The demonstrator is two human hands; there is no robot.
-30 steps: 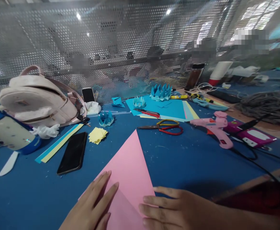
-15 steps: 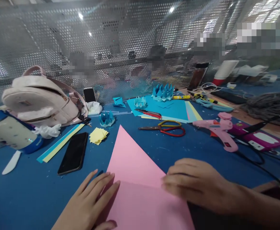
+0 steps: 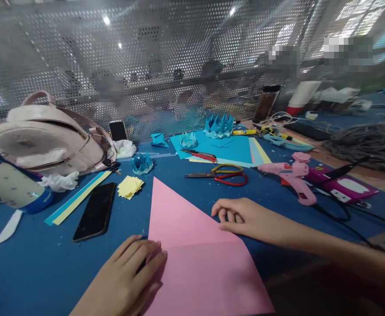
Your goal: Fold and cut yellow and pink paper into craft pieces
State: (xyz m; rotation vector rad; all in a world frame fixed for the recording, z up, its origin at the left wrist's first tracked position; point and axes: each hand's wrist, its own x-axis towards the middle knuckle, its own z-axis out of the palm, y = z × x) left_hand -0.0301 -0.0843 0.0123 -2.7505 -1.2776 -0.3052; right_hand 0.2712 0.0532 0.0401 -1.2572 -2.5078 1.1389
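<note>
Pink paper [image 3: 192,259], flat on the blue table [image 3: 264,202], near edge of the view, directly before the person. No print, brand or writing legible on the sheet or on anything around it. Folded into a triangle, sharp tip aimed away toward the perforated metal screen [image 3: 146,66], long axis running from the near edge up and slightly left to that tip; a crease line crossing it from side to side at about the middle. Left hand [image 3: 126,281] spread flat, palm down, fingers extended and pressing the sheet's left edge beside the crease, gripping nothing. Right hand [image 3: 245,219] at the sheet's right edge, fingers curled loosely under, fingertips touching the paper near the crease end, clasping nothing. Black phone [image 3: 95,212] lying face up left of the sheet, near but apart, next to blue and yellow paper strips [image 3: 77,198] and a small stack of yellow squares [image 3: 130,186]. Scissors [image 3: 221,174] with red and yellow handles beyond the tip, well apart. Pink glue gun [image 3: 289,175] off to the right. Pale pink backpack [image 3: 47,138] at far left, against the screen. Folded blue paper crowns [image 3: 219,125] farther back on a light blue sheet.
</note>
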